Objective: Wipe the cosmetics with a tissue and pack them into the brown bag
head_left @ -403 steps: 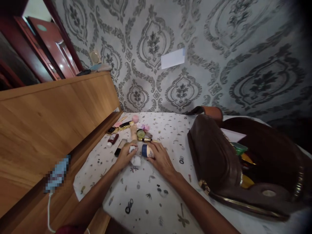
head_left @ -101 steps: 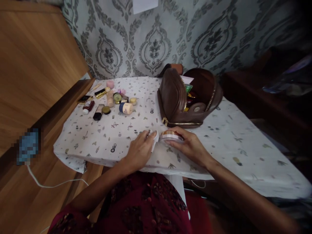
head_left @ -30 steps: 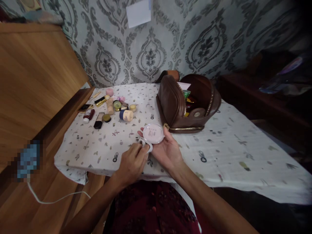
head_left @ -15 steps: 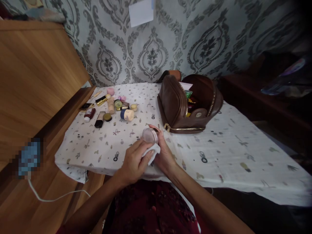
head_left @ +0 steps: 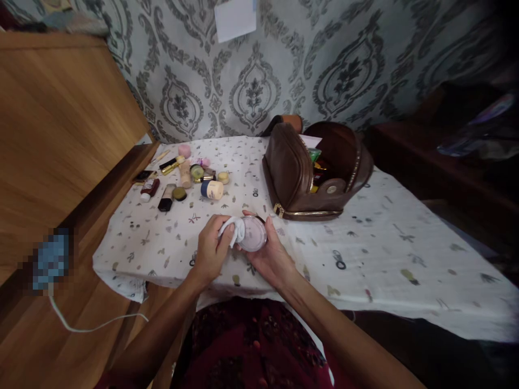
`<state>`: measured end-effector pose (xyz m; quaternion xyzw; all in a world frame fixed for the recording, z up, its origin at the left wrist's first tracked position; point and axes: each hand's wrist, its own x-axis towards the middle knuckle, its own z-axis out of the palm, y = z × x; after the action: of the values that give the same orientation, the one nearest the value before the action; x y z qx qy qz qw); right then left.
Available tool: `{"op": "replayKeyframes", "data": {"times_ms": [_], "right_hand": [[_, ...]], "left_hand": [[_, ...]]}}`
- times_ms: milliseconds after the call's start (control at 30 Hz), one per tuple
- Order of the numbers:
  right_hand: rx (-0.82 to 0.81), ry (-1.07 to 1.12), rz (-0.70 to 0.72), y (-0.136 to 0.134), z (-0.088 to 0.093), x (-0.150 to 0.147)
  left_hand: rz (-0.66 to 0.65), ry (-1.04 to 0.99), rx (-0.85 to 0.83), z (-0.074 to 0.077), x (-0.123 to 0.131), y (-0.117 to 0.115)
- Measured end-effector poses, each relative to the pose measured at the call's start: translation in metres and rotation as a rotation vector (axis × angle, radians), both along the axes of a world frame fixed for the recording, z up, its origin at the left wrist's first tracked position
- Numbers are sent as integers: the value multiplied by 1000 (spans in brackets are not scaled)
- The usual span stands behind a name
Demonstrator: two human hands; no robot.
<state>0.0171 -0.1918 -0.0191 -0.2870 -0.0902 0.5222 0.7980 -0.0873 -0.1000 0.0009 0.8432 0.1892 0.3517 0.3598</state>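
In the head view, my right hand (head_left: 272,258) grips a round powder container (head_left: 254,234) with a clear, pinkish face turned up toward me. My left hand (head_left: 211,246) pinches a crumpled white wipe (head_left: 235,230), which touches the left edge of the container. Both hands are above the near middle of the table. Part of the container's dark far rim shows behind its face, while its underside is hidden by my right fingers.
A brown cosmetic bag (head_left: 290,173) stands unzipped to the right, with packets inside. Several cosmetics lie at the left, among them a cream jar with a blue lid (head_left: 212,189) and a foundation bottle (head_left: 166,198). A patterned cloth (head_left: 365,259) covers the table.
My left hand and the wipe have moved left and a little up, off the container's front onto its left edge. The container now faces up more openly.
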Motion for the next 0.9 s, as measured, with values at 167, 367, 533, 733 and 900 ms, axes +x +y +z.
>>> {"op": "replayKeyframes", "data": {"times_ms": [167,367,533,733,900], "right_hand": [[-3,-41,14,0,-3,-3],[-40,-111,5,-2,-2,-6],[-79,-48,-6,1,-6,-3],[-100,29,-17,3,-9,4],[-104,-50,34,1,-3,0]], "left_hand": [[2,-12,135,-1,1,0],[-53,-28,178,0,1,-6],[-214,6,317,1,-6,-14],[-203,123,307,2,-14,-6],[-26,67,271,13,-12,6]]}}
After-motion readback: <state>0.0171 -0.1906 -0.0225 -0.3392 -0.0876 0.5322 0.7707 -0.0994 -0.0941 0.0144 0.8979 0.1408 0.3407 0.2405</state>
